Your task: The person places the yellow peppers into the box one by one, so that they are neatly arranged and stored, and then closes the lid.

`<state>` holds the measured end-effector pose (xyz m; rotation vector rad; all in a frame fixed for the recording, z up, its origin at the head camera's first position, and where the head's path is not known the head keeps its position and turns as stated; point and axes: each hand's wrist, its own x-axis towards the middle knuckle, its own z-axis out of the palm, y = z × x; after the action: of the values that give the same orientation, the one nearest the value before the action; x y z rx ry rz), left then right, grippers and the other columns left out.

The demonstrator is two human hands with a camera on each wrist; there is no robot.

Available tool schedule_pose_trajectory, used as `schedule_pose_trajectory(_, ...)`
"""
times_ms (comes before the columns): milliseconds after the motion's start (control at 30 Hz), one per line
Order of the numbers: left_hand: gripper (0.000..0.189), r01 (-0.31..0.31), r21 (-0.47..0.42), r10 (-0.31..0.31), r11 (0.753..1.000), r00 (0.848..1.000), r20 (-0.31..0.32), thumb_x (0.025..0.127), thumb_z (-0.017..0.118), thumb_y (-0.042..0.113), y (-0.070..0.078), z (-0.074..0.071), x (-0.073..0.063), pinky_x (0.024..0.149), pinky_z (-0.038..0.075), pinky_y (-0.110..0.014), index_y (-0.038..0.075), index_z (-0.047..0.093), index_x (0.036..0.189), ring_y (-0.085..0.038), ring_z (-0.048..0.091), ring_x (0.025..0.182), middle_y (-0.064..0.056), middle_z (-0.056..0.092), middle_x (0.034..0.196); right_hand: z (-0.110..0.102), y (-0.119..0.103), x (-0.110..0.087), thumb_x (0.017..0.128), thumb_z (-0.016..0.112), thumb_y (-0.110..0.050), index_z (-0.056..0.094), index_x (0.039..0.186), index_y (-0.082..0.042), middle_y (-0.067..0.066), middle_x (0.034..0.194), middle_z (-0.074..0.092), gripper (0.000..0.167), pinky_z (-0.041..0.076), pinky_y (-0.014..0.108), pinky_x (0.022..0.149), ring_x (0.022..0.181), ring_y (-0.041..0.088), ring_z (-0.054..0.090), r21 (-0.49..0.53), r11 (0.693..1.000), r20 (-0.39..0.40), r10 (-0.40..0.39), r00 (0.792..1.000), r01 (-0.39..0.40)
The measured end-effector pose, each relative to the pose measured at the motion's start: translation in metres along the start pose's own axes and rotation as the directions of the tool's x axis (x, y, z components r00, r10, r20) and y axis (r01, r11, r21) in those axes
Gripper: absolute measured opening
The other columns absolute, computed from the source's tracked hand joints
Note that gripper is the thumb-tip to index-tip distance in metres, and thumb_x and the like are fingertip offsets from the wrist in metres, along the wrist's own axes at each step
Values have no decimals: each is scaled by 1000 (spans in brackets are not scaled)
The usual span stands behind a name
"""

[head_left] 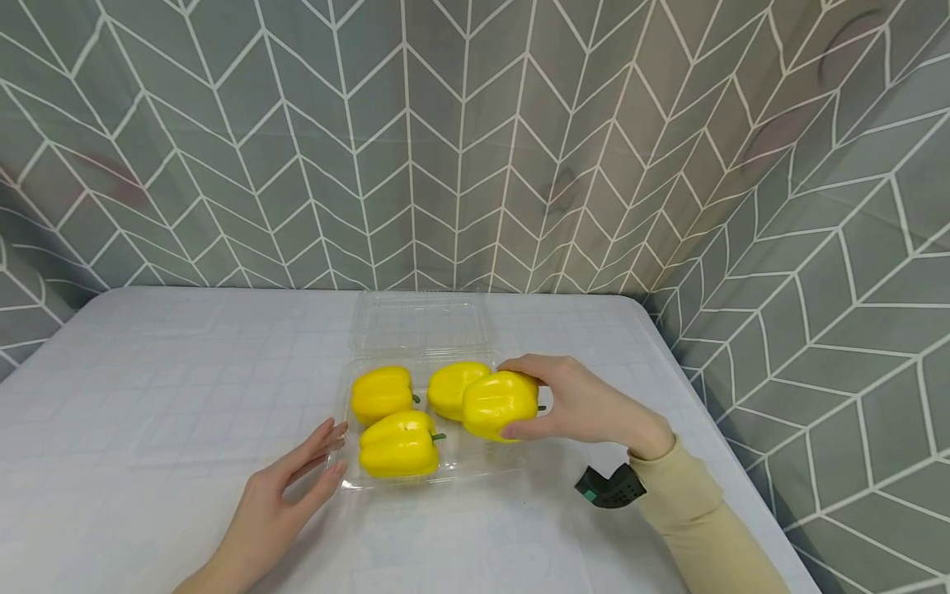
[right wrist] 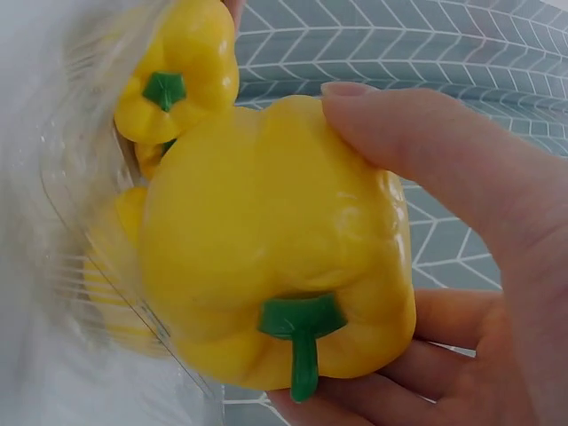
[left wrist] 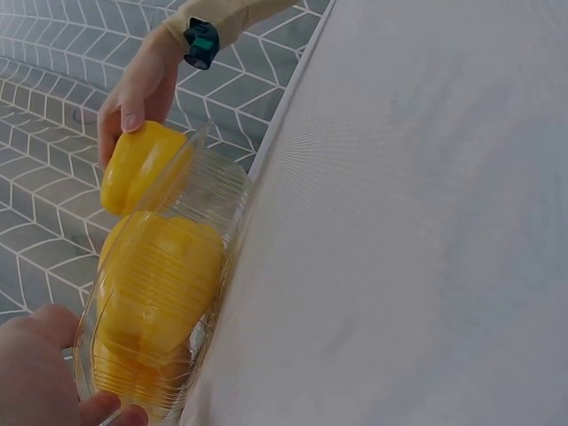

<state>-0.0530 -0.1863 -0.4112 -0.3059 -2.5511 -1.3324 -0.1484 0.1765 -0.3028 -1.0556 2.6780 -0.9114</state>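
My right hand (head_left: 575, 402) grips a yellow bell pepper (head_left: 499, 404), thumb on one side and fingers on the other. In the right wrist view its green stem (right wrist: 303, 342) points toward the camera. The pepper is at the right part of a clear plastic clamshell container (head_left: 475, 466), overlapping another yellow pepper (head_left: 453, 389) behind it. Two more lie in the container's left half, a back one (head_left: 382, 394) and a front one (head_left: 398, 445). My left hand (head_left: 278, 495) rests its extended fingers against the container's left side; the left wrist view shows fingertips (left wrist: 99, 406) at the clear wall.
The container's transparent lid (head_left: 423, 323) lies folded back, away from me. A white cloth (head_left: 185, 396) covers the table. Grey curtains with white chevron lines (head_left: 445, 165) hang behind and at the right. A black band device (head_left: 612, 487) sits at my right wrist.
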Motion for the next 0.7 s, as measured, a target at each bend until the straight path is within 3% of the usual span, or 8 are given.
schedule_pose_trajectory(700,59,-6,-4,6,1000,1000,-1,96,69,21,-1,1,1,96,43,-1,16,46,150,11,55,118,2,64,136,14,-11,4,81,82,-44,58,135,-13,-6,128,64,68,54,33,99,110,10,60,-4,1000,51,-25,998,26)
